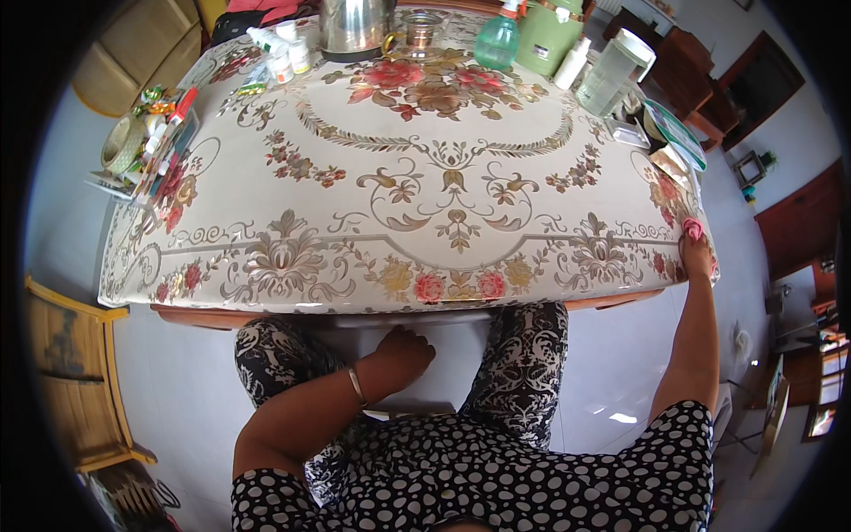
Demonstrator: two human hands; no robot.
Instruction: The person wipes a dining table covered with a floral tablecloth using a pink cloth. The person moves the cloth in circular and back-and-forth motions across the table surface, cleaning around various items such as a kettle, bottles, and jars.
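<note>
My left hand (404,356), with a bangle (356,387) on its wrist, hangs over my lap in front of the table. Its fingers are curled into a loose fist, and nothing shows in it. At the table's right edge my right hand (698,255) is closed on a crumpled pink cloth (693,229), which bulges out past the fingers. Part of the cloth is hidden by the hand. Under it lies a white tablecloth (355,199) with red, gold and silver flower patterns.
Along the far edge stand a metal kettle (353,27), a glass cup (420,35), a green spray bottle (497,43), a green thermos (548,37) and a clear pitcher (612,75). White bottles (282,64) are at the far left. A cluttered organizer (155,146) sits left; a wooden chair (75,377) stands beside the table.
</note>
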